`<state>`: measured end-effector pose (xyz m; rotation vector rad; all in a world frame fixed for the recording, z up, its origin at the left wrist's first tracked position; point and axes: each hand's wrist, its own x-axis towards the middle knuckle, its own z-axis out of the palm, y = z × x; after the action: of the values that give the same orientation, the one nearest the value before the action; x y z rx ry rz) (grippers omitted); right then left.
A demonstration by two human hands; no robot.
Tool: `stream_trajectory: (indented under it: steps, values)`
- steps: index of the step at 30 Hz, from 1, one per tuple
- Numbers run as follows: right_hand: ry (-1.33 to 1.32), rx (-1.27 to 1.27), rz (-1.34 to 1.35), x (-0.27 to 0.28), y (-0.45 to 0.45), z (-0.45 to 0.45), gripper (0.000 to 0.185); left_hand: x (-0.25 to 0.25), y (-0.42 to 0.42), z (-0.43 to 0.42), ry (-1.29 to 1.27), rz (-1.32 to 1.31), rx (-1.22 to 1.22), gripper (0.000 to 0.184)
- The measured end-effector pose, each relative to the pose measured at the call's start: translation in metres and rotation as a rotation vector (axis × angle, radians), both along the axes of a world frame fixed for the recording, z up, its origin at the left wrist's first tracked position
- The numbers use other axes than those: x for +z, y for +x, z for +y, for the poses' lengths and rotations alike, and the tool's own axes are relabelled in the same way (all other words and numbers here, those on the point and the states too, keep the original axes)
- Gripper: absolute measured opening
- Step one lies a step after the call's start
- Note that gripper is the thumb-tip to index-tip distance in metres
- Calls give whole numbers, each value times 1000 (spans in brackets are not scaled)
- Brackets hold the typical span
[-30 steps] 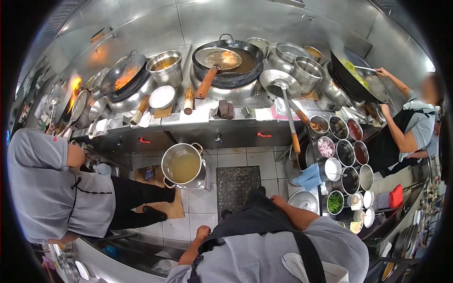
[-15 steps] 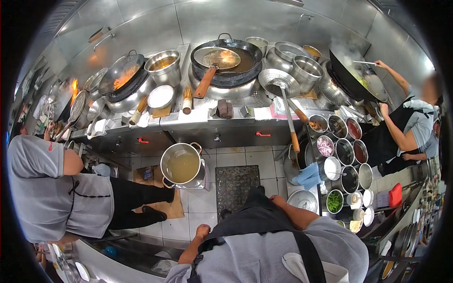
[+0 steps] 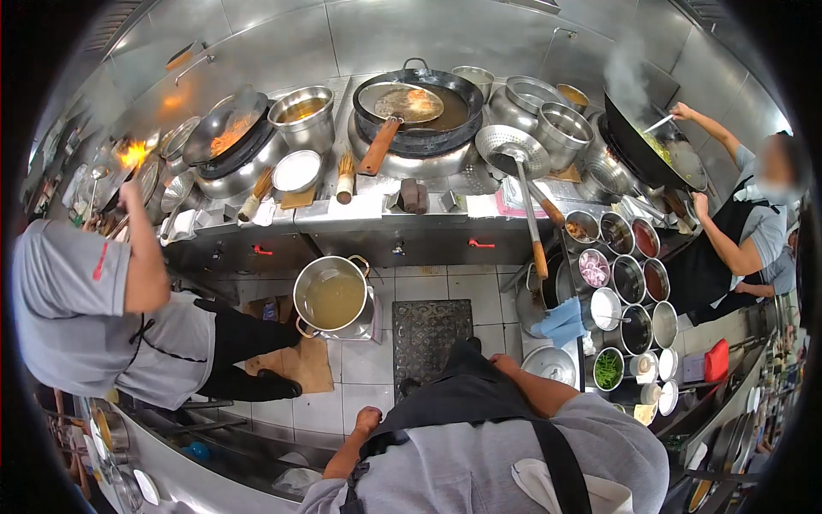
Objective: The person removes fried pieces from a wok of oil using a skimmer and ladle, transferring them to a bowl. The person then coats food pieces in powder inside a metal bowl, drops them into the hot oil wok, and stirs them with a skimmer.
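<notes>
My left hand (image 3: 368, 420) hangs beside the dark apron (image 3: 445, 394), with its fingers curled in and nothing visible in them. At the apron's right edge rests my right hand (image 3: 507, 367), its fingers mostly hidden. Ahead, a wok (image 3: 377, 128) of dark oil sits on the range, and a wooden-handled strainer (image 3: 381, 147) lies across it with orange food on its mesh. A long-handled perforated skimmer (image 3: 512, 147) leans at the range's front right. On the floor tiles, a large pot (image 3: 332, 295) of cloudy liquid stands ahead of my left hand.
Left, a co-worker (image 3: 94, 300) stands near a flaming burner (image 3: 133, 154). Right, another co-worker (image 3: 728, 231) stirs a steaming wok (image 3: 651, 146). Seasoning containers (image 3: 629, 278) crowd the rack at my right, beside a blue cloth (image 3: 561, 321). A black mat (image 3: 431, 343) lies before my feet.
The left co-worker's forearm has risen and the flame there has spread. The right co-worker's stirring hand has shifted slightly. My hands have stayed put, while the view has moved a little.
</notes>
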<state>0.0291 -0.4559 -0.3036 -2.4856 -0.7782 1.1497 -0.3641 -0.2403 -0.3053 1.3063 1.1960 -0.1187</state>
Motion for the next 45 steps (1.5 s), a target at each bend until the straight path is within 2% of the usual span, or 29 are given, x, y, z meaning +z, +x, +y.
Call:
stream_trajectory:
  steps: [5,9,12,15,18,21,24,26,27,30,36,39,45]
  values:
    - [-8,9,-13,4,-1,0,38,-2,-4,4,5,-82,-11,11]
    - [-51,0,-22,3,-1,2,39,-4,9,-4,-84,114,146,10]
    - [-20,17,-22,-3,1,1,40,17,5,-2,-71,54,196,10]
    - [-20,42,-6,-3,3,2,41,12,3,0,-174,33,235,9]
    - [-7,54,25,-6,5,2,41,5,-1,3,-166,1,156,9]
    - [-23,0,46,8,2,4,39,9,-2,4,-24,24,48,9]
    - [-46,-7,32,11,1,6,38,4,-9,6,293,-60,-231,8]
    - [-56,19,12,9,1,7,38,9,-9,7,254,-28,-219,8]
    - [-54,9,16,9,2,7,37,13,-5,7,26,103,-95,8]
    - [-40,15,30,8,2,6,37,4,5,3,-176,99,175,12]
    - [-6,51,3,0,4,5,38,30,3,6,-72,105,129,14]
    - [9,38,17,-9,7,3,39,21,1,8,-136,85,167,14]
    - [-5,31,14,9,3,5,39,12,1,7,-153,39,199,11]
